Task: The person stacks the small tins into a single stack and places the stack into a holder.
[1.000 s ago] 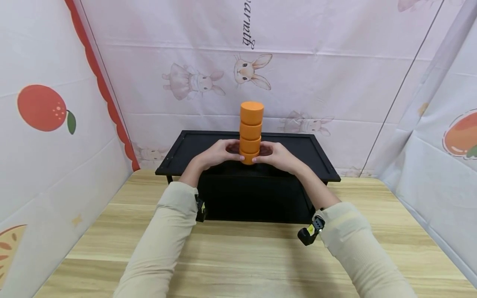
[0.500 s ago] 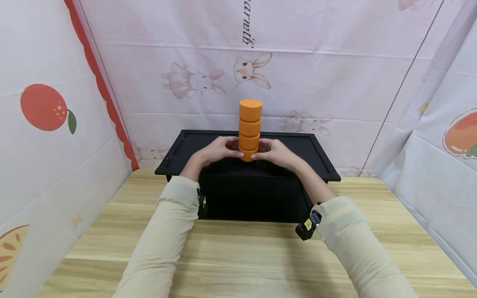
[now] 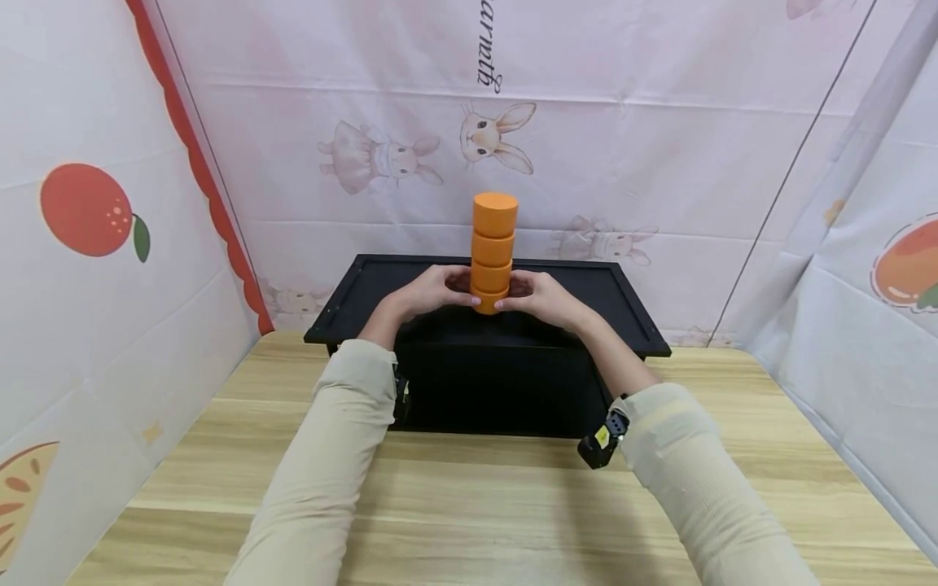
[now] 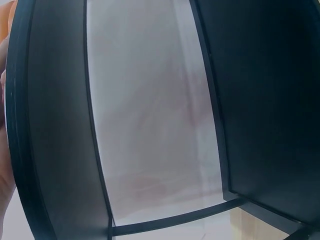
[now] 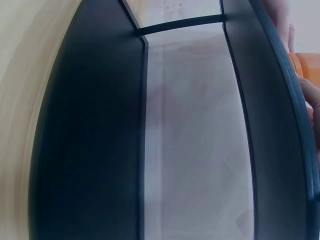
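A tall upright stack of orange cylinders (image 3: pixel 493 251), several pieces high, stands over the top board of a black two-tier shelf (image 3: pixel 579 285). My left hand (image 3: pixel 431 291) grips the lowest piece from the left, thumb at its front. On the other side my right hand (image 3: pixel 545 301) holds the same piece, its thumb also in front; the fingers of both hands are partly hidden behind the stack. In the right wrist view an orange cylinder (image 5: pixel 308 67) shows past the shelf's edge. Only a strip of my left hand (image 4: pixel 4 165) appears at the left wrist view's border.
The shelf's lower board (image 3: pixel 491 391) lies under the top one, near the wooden table (image 3: pixel 476 505). Close behind the shelf hangs a pale cloth with rabbit prints (image 3: pixel 410 73). Fruit-printed cloths (image 3: pixel 88 325) close off the left and right sides.
Both hands and the orange stack have shifted slightly up in the head view, farther over the shelf top. The grip looks the same.
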Demonstrator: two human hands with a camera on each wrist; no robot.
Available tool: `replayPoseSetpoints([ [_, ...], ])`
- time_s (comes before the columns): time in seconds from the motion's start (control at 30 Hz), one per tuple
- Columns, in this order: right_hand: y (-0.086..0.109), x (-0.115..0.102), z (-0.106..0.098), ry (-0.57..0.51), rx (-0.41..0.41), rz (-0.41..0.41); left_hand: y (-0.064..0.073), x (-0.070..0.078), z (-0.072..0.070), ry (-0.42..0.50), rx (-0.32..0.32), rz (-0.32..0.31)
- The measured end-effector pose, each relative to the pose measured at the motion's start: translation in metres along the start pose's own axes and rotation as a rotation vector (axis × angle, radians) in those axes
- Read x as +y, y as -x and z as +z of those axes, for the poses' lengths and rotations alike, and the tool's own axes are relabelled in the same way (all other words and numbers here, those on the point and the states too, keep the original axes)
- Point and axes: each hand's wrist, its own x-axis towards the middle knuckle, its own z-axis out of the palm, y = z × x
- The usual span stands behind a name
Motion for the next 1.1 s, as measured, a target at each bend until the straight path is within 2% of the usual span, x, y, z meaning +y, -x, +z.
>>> replayPoseSetpoints([
  [0.27,0.002,-0.002,-0.001,-0.013,-0.022,-0.007,-0.002,-0.004,0.004,0.005,0.007,0.000],
  [0.5,0.013,-0.020,-0.001,-0.029,-0.034,0.013,-0.004,-0.005,0.006,-0.012,0.020,-0.016],
  [0.73,0.001,0.003,-0.001,-0.024,-0.005,0.028,-0.004,-0.005,0.006,-0.014,0.025,-0.020],
  [1.1,0.000,0.002,-0.001,-0.004,-0.004,0.049,0.001,-0.005,0.004,0.030,0.041,-0.062],
])
